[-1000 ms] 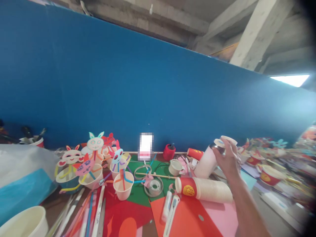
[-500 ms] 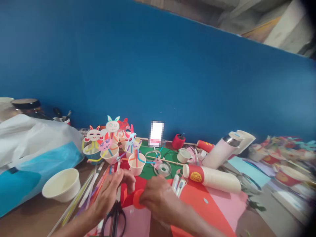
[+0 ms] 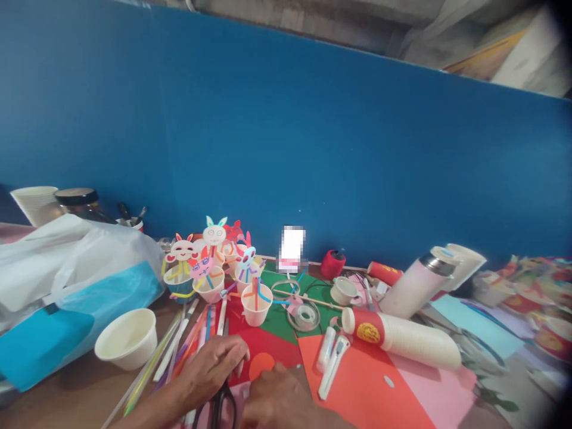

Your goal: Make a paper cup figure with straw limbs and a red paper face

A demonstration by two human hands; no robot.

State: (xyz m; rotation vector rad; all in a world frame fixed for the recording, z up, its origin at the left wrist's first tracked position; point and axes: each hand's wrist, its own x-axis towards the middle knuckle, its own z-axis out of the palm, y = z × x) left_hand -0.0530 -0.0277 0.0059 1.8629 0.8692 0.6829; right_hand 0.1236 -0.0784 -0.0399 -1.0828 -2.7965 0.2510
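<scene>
My left hand (image 3: 217, 364) is loosely closed, its fingers curled together above the scissors (image 3: 220, 407); what may be inside it is hidden. Just right of it, an orange paper circle (image 3: 262, 364) rests over red paper (image 3: 280, 350). Its lower edge is overlapped by my right hand (image 3: 279, 398), which is low and turned back-upward. The right fingers are bent down and hidden, so I cannot tell if they grip the circle. Behind both hands stands a white paper cup (image 3: 257, 307) with bent coloured pipe cleaners rising from it.
Paper-cup figures with animal faces (image 3: 214, 234) crowd the back left. A white bowl (image 3: 126, 338) and plastic bag (image 3: 84, 256) are at the left. Rightward lie a cutter (image 3: 334, 367), a stack of paper cups (image 3: 415, 339), tape (image 3: 305, 316) and a leaning flask (image 3: 415, 283).
My right hand has drawn nearer to me, uncovering more of the orange circle. My left fingers have curled in. The whole view has shifted slightly.
</scene>
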